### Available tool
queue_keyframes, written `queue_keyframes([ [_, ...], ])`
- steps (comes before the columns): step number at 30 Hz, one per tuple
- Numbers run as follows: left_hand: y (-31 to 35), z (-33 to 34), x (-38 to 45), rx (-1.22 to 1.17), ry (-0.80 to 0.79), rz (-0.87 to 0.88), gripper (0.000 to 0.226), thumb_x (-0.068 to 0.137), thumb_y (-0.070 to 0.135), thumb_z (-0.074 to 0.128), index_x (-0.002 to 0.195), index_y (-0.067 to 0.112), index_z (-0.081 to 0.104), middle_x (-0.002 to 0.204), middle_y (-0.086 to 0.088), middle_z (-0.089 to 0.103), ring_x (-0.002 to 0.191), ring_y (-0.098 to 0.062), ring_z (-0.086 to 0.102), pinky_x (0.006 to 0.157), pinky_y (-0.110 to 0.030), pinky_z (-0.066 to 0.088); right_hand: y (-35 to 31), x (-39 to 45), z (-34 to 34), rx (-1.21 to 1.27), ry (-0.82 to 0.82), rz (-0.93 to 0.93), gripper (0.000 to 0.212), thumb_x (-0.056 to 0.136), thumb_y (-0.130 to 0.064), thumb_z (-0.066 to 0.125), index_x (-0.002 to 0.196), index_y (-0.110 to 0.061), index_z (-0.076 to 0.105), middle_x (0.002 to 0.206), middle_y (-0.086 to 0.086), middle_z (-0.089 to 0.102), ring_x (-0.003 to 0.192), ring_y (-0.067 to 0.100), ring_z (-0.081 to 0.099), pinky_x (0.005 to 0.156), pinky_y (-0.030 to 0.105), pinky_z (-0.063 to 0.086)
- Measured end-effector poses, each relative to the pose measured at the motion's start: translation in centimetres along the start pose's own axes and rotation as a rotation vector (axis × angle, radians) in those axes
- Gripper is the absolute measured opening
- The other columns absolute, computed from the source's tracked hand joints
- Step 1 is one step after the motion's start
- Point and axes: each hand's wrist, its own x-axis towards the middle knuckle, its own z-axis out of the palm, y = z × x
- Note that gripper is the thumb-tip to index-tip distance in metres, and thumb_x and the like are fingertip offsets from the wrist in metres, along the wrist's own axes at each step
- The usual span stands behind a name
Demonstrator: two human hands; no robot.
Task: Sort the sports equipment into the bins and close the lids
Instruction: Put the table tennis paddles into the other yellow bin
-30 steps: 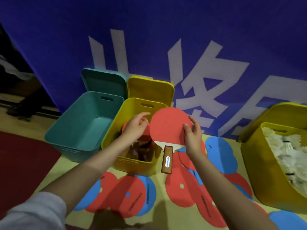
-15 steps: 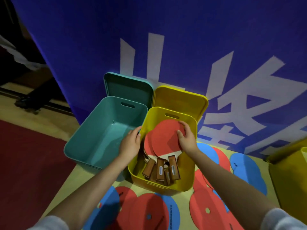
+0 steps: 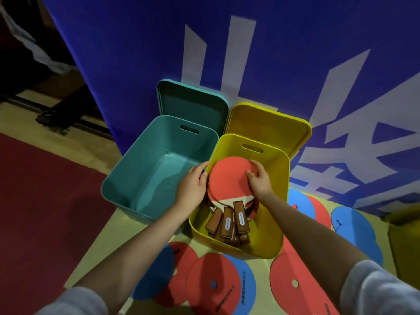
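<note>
A yellow bin (image 3: 275,201) holds a stack of red table tennis paddles (image 3: 227,178), their brown wooden handles (image 3: 227,221) pointing toward me. My right hand (image 3: 259,180) grips the right edge of the top red paddle inside the bin. My left hand (image 3: 193,187) rests against the left edge of the paddle stack, at the yellow bin's left rim, fingers curled around it. A teal bin (image 3: 156,169) stands with nothing in it, touching the yellow bin's left side.
A teal lid (image 3: 193,103) and a yellow lid (image 3: 270,123) lean on the blue banner (image 3: 227,42) behind their bins. Red and blue paddle-shaped discs (image 3: 218,283) lie on the floor in front and at right. Another yellow bin (image 3: 406,242) sits at the right edge.
My right hand has lowered the red paddle from above the rim into the yellow bin onto the stack. My left hand moved to the stack's left edge. The view has tilted closer over the bins.
</note>
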Motion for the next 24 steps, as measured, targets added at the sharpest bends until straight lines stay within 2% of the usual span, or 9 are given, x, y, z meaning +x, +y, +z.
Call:
queue_keyframes([
  [4,-0.2,0.0,0.0,-0.031,-0.003,-0.007,0.038,0.101,0.021,0.04,0.139,0.024,0.047,0.135,0.0,0.053,0.117,-0.015,0.053,0.087,-0.023,0.041,0.4,-0.1,0.2,-0.267,-0.003,-0.02,0.082,0.08,-0.048,0.07,0.147,-0.022,0.03,0.134,0.009,0.034,0.124,0.027,0.041,0.105,0.041,0.038],
  [6,-0.2,0.0,0.0,-0.05,-0.004,-0.014,0.038,0.101,0.022,0.04,0.138,0.025,0.047,0.135,0.0,0.053,0.117,-0.014,0.053,0.088,-0.023,0.041,0.7,0.0,0.7,-0.384,0.028,-0.047,0.096,0.071,-0.063,0.069,0.148,-0.024,0.026,0.13,0.007,0.034,0.126,0.026,0.036,0.106,0.043,0.038],
  [8,-0.3,-0.1,0.0,-0.06,-0.006,-0.028,0.038,0.101,0.023,0.04,0.138,0.026,0.047,0.135,0.0,0.053,0.112,-0.013,0.055,0.086,-0.024,0.043,1.1,0.1,0.9,-0.531,0.037,-0.067,0.101,0.068,-0.071,0.065,0.148,-0.024,0.025,0.129,0.007,0.034,0.126,0.025,0.031,0.106,0.043,0.036],
  [10,-0.3,0.0,0.0,-0.066,-0.009,-0.035,0.038,0.101,0.024,0.04,0.138,0.027,0.047,0.134,0.001,0.053,0.104,-0.009,0.056,0.083,-0.024,0.045,1.5,0.0,0.8,-0.665,0.031,-0.088,0.093,0.072,-0.071,0.061,0.146,-0.023,0.032,0.128,0.009,0.036,0.125,0.027,0.03,0.106,0.043,0.034],
  [12,-0.3,0.0,0.0,-0.072,-0.01,-0.037,0.038,0.101,0.024,0.04,0.138,0.028,0.047,0.134,0.002,0.053,0.105,-0.007,0.055,0.083,-0.023,0.044,1.7,-0.1,0.7,-0.737,0.012,-0.106,0.084,0.077,-0.07,0.056,0.143,-0.022,0.038,0.129,0.011,0.037,0.124,0.029,0.031,0.104,0.044,0.035],
  [16,0.0,-0.1,0.0,-0.067,-0.011,-0.037,0.038,0.101,0.023,0.04,0.139,0.026,0.047,0.136,0.002,0.052,0.117,-0.013,0.053,0.087,-0.022,0.041,1.4,-0.1,1.1,-0.793,-0.014,-0.111,0.077,0.082,-0.068,0.051,0.141,-0.019,0.041,0.133,0.011,0.038,0.125,0.03,0.031,0.101,0.044,0.037],
  [21,0.2,-0.3,-0.1,-0.006,-0.002,-0.012,0.038,0.101,0.022,0.04,0.139,0.024,0.046,0.136,0.0,0.052,0.115,-0.016,0.055,0.086,-0.026,0.044,0.7,-0.7,1.5,-0.844,-0.032,-0.075,0.069,0.088,-0.06,0.048,0.14,-0.016,0.04,0.137,0.012,0.038,0.128,0.031,0.031,0.103,0.045,0.037],
  [24,0.3,-0.3,-0.1,0.067,0.017,0.02,0.038,0.1,0.021,0.042,0.137,0.021,0.049,0.129,-0.003,0.055,0.109,-0.02,0.057,0.083,-0.032,0.049,0.0,-1.4,1.5,-0.853,-0.058,-0.058,0.059,0.09,-0.048,0.052,0.138,-0.014,0.043,0.138,0.015,0.038,0.129,0.033,0.029,0.104,0.044,0.036],
])
